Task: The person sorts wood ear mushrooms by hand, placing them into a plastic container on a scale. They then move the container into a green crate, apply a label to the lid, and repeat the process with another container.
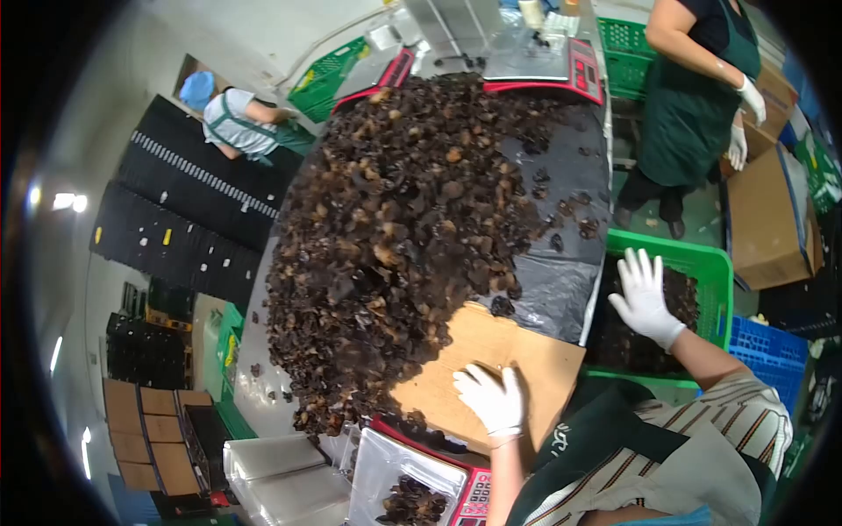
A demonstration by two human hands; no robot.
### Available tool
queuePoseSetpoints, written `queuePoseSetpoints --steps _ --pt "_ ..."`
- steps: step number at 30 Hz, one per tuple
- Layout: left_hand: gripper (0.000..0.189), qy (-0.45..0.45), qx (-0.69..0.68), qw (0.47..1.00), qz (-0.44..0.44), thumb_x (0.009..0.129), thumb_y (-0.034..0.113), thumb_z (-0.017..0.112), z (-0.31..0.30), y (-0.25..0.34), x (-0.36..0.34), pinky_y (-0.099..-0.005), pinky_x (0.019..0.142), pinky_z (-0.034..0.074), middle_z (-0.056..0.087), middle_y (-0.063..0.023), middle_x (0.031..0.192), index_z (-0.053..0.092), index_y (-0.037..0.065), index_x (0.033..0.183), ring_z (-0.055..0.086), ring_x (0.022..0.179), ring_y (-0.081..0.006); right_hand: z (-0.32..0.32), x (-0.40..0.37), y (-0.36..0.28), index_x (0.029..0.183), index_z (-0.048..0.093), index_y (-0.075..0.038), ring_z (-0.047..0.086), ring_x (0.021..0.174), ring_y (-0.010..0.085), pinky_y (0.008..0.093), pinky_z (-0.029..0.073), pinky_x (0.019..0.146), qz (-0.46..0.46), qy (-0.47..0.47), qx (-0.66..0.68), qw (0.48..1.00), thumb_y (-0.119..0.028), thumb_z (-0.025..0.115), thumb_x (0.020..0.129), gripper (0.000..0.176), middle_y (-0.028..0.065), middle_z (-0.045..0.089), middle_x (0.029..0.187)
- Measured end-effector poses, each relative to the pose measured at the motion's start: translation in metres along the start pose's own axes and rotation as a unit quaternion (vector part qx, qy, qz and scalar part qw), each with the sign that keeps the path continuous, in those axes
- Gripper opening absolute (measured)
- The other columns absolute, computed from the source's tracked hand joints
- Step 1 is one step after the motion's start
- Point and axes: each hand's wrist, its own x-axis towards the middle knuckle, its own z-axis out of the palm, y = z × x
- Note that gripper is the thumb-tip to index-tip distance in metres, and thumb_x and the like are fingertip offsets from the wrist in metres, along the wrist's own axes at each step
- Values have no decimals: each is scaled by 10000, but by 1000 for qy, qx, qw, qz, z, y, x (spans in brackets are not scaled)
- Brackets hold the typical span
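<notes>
My left hand (490,400), in a white glove, lies with fingers spread on a tan cardboard sheet (491,351) at the table's near side. My right hand (646,296), gloved too, is held open with nothing in it over a green crate (717,302). Dark wood ear mushrooms (662,355) fill the lower part of that crate. A large heap of wood ear mushrooms (386,219) covers much of the table and reaches the cardboard's left edge. Below my left hand, a red digital scale (412,469) carries a small pile of the mushrooms on its metal pan.
Two more red scales (586,70) stand at the table's far end. Black plastic sheeting (561,294) lies right of the heap. A co-worker in a green apron (680,123) stands beyond the crate, another (250,123) at far left. Clear plastic bags (281,478) sit near the front scale.
</notes>
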Motion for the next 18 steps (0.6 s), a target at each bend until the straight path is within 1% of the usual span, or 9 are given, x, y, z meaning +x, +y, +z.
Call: queuePoseSetpoints --steps 2,4,5,6,7,9,13,17,18 --pt "816 10 87 991 105 887 455 498 29 11 -11 -604 1100 110 147 -415 1441 245 -133 1393 109 1362 -551 0 10 7 1337 390 62 220 1351 462 602 84 1103 -25 55 12 998 -326 573 848 650 279 288 1442" --pt "671 -14 -41 948 314 862 351 582 54 19 -24 -611 1077 167 326 -351 1400 401 -93 1332 233 1323 -541 4 25 -6 1329 416 17 217 1357 457 600 87 1107 -63 92 53 992 -280 598 834 606 269 278 1453" --pt "520 -108 -112 930 334 881 249 578 80 18 -29 -535 1087 233 442 -302 1335 478 -46 1298 336 1305 -464 -3 34 -24 1264 473 7 301 1307 438 566 187 1088 -93 117 56 987 -243 624 806 544 253 343 1405" --pt "420 -295 -326 833 337 905 174 545 40 46 -30 -433 1068 316 499 -260 1293 506 -20 1276 432 1268 -377 -24 45 -47 1220 504 2 356 1251 428 545 245 1051 -128 64 122 982 -230 631 793 502 241 396 1350" --pt "356 -434 -466 746 196 916 130 527 48 45 -41 -370 1033 371 546 -237 1242 537 -8 1244 507 1204 -343 -41 56 -66 1176 534 -3 411 1194 419 524 302 1013 -163 10 185 969 -216 639 781 461 229 449 1294" --pt "330 -285 -318 837 342 918 135 533 21 46 -33 -372 1016 392 564 -218 1233 563 -21 1207 528 1181 -339 -23 67 -93 1095 581 -28 496 1060 382 473 379 915 -318 159 239 904 -201 650 758 385 187 544 1149" --pt "351 -44 -284 938 196 904 171 570 -8 23 -34 -390 1025 387 568 -232 1221 566 -27 1194 520 1180 -356 9 93 -157 1048 634 -55 582 975 313 422 438 867 -412 -107 362 829 -228 630 808 295 148 631 1019" --pt "511 74 -124 983 116 869 252 622 -5 -10 -51 -450 1071 317 440 -297 1336 501 -27 1279 411 1257 -434 37 120 -236 1027 644 -29 589 966 330 434 440 879 -529 -78 330 778 -286 568 849 322 165 636 1013" --pt "608 65 -116 988 73 845 296 651 3 -19 -59 -472 1082 290 363 -347 1368 458 -34 1318 360 1276 -473 47 133 -255 1050 630 -20 560 1023 350 445 424 902 -554 4 305 774 -296 561 846 350 190 605 1089"
